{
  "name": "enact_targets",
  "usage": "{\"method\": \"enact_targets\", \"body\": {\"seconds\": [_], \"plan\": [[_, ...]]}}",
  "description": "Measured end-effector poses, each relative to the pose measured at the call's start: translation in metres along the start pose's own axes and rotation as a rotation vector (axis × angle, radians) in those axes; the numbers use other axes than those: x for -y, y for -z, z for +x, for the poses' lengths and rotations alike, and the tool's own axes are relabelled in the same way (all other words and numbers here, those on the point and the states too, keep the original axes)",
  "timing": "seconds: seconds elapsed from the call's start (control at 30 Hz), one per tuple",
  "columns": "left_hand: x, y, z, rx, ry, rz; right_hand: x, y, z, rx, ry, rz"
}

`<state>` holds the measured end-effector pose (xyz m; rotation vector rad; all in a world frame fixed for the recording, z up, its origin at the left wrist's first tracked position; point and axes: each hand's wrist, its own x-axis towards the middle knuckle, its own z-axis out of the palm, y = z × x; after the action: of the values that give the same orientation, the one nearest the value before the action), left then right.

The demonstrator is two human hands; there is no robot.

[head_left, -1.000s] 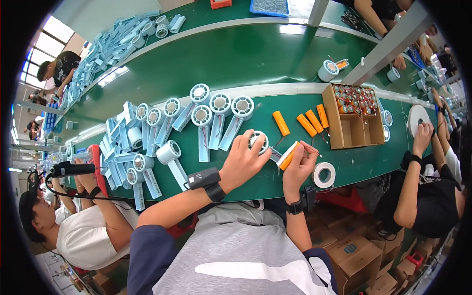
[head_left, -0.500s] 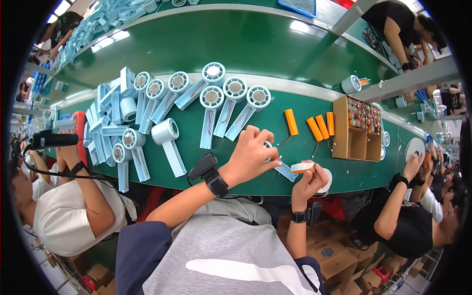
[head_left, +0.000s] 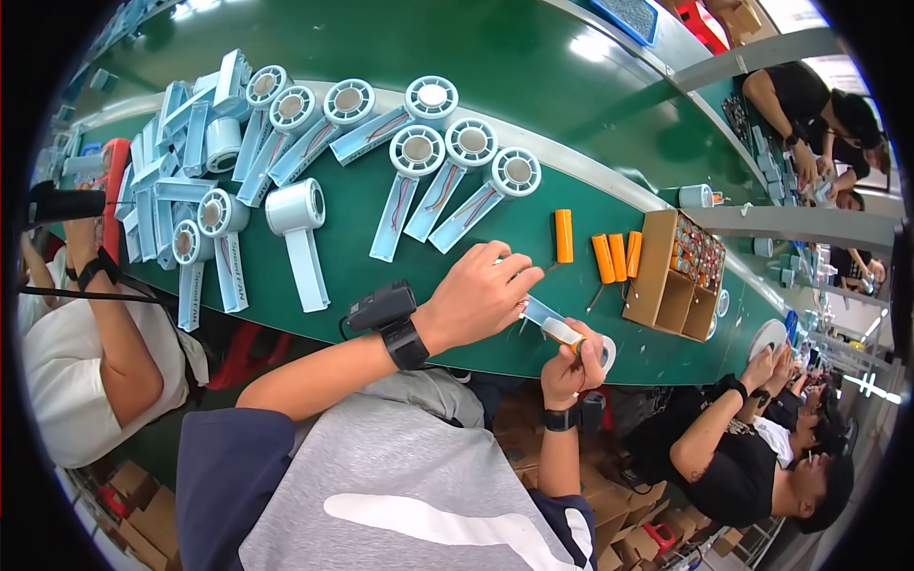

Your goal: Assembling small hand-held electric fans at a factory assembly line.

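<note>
My left hand (head_left: 476, 295) is closed over a light-blue handheld fan housing. Its round head is hidden under my fingers, while the handle (head_left: 541, 313) sticks out toward my right hand. Between the fingers of my right hand (head_left: 571, 376) is an orange cylindrical battery with a white pad (head_left: 562, 330) on its side, right by the handle's end. A white ring-shaped roll (head_left: 609, 355) shows just beside those fingers; whether they touch it I cannot tell. Beyond lie a loose orange battery (head_left: 564, 236) and three more batteries (head_left: 618, 257) with thin wires.
Several open fan housings (head_left: 416, 152) with wires lie ahead of my left hand, beside a heap of light-blue parts (head_left: 171, 181). A divided cardboard box (head_left: 650, 271) of batteries stands right on the green table (head_left: 428, 328). Co-workers sit on both sides.
The battery in my right hand has come up against the fan handle. The fan head that showed under my left hand is now covered. The whole view has turned and shifted.
</note>
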<state>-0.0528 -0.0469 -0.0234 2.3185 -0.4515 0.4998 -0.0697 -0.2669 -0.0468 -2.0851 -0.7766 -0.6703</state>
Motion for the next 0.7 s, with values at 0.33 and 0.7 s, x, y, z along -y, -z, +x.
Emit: {"method": "enact_targets", "body": {"seconds": [0.33, 0.7], "plan": [[-0.004, -0.003, -0.001, 0.121, 0.003, 0.071, -0.01, 0.018, 0.03, 0.372, 0.317, -0.261], [0.0, -0.004, 0.003, -0.005, 0.063, 0.013, 0.018, 0.017, 0.08, 0.825, 0.168, -0.34]]}}
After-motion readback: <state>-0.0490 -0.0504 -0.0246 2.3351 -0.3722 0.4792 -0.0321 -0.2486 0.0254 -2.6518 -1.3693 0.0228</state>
